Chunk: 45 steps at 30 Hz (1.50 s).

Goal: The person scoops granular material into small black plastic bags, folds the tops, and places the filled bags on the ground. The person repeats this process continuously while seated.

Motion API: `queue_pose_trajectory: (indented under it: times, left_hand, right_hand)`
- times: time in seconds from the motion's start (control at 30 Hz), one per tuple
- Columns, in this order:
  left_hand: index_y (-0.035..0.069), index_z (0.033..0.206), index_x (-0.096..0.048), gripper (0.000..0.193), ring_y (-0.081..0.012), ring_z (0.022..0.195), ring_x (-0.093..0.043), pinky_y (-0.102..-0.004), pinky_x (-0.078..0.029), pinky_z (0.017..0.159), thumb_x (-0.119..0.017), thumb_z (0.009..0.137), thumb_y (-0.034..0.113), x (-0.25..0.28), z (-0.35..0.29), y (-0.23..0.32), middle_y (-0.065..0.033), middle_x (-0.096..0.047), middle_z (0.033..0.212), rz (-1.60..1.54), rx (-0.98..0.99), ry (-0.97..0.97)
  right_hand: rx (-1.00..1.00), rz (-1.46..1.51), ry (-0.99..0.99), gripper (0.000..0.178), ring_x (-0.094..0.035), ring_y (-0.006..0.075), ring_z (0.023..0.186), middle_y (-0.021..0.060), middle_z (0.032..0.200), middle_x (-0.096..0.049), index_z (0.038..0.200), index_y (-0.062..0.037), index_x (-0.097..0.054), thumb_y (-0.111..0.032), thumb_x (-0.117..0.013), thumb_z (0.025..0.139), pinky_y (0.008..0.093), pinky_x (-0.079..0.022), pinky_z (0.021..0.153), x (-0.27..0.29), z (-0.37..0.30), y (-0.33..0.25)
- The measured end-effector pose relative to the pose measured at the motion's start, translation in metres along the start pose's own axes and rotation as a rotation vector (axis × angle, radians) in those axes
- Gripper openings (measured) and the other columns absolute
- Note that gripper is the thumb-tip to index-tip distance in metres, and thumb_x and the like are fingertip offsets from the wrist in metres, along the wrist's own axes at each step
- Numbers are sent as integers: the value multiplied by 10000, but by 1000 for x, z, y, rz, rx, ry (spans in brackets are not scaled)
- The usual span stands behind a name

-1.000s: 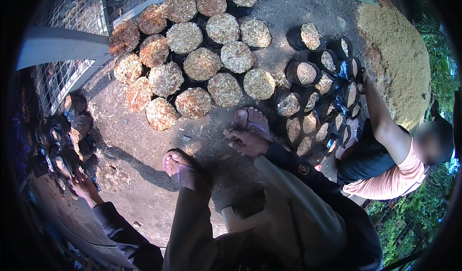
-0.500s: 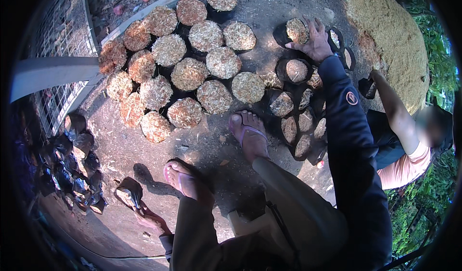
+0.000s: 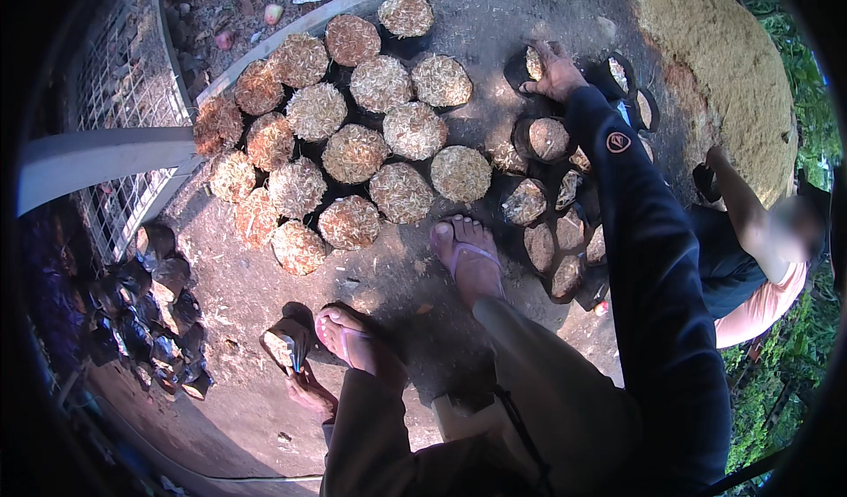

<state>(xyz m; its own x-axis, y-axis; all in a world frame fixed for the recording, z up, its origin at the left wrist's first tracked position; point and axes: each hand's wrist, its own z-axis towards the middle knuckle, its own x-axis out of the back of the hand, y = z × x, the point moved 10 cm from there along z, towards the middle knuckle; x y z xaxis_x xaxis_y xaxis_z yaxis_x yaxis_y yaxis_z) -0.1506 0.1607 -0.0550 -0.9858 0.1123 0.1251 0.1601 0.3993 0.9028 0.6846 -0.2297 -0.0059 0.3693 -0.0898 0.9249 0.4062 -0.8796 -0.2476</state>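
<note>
Low on the left, my left hand (image 3: 311, 393) grips a filled black plastic bag (image 3: 284, 345) by its near side, the pale fill showing at its mouth. My right arm stretches far forward. At its end my right hand (image 3: 558, 75) is closed over another filled black bag (image 3: 533, 63), thumb on the near side and fingers on the far rim; part of the bag is hidden under the hand. Just nearer than that hand stands a black bag with brown fill (image 3: 549, 139), among several similar small bags.
Several round bags topped with shavings (image 3: 353, 153) stand left of centre. More black bags (image 3: 168, 320) crowd the left side by a wire mesh panel (image 3: 115, 82). A sawdust heap (image 3: 715, 73) lies far right, where a co-worker's hand (image 3: 716, 158) holds a black bag. My sandalled feet are between.
My right hand has gone from spread fingers to closing over the far bag. My left hand has brought its bag rightward, closer to my left foot. The whole view has shifted slightly.
</note>
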Motion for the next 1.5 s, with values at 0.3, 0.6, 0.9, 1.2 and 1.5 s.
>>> queue_pose_trajectory:
  times: [0.3,0.6,0.9,1.2,1.5]
  left_hand:
    - [-49,1268,-554,357,-259,1229,-578,-474,-477,1117,-551,1058,240,-9,0,-7,-195,-587,1296,-34,7,-10]
    - [-52,1188,-574,275,-223,1120,-620,-470,-524,1064,-583,1047,184,-7,-2,-9,-158,-628,1157,-61,27,73]
    - [-53,1204,-569,281,-219,1090,-623,-457,-544,1043,-605,1038,172,2,-5,-15,-152,-626,1134,-117,-6,111]
    - [-55,1214,-596,282,-225,1150,-617,-454,-535,1062,-596,1044,171,-1,-1,-19,-180,-627,1228,-66,32,88]
    - [-61,1270,-583,333,-233,1173,-609,-479,-509,1099,-566,1060,197,-6,-6,-17,-175,-618,1240,-65,19,60]
  right_hand:
    - [-2,-14,15,1018,-396,503,1419,328,1535,-337,1575,-94,-334,-292,-873,734,484,-384,1188,13,-2,-21]
    - [25,-38,18,991,-419,500,1416,299,1595,-279,1590,-165,-330,-323,-862,768,487,-395,1186,19,38,-80]
    - [84,-43,-40,935,-365,492,1446,305,1532,-371,1555,-151,-335,-324,-847,791,502,-402,1177,4,72,-134]
    - [100,-52,-48,893,-421,525,1409,306,1601,-270,1568,-179,-333,-267,-827,830,520,-442,1151,-13,81,-144]
    - [198,0,-68,1012,-384,508,1443,367,1604,-243,1611,-208,-251,-299,-838,792,501,-397,1187,-8,78,-140]
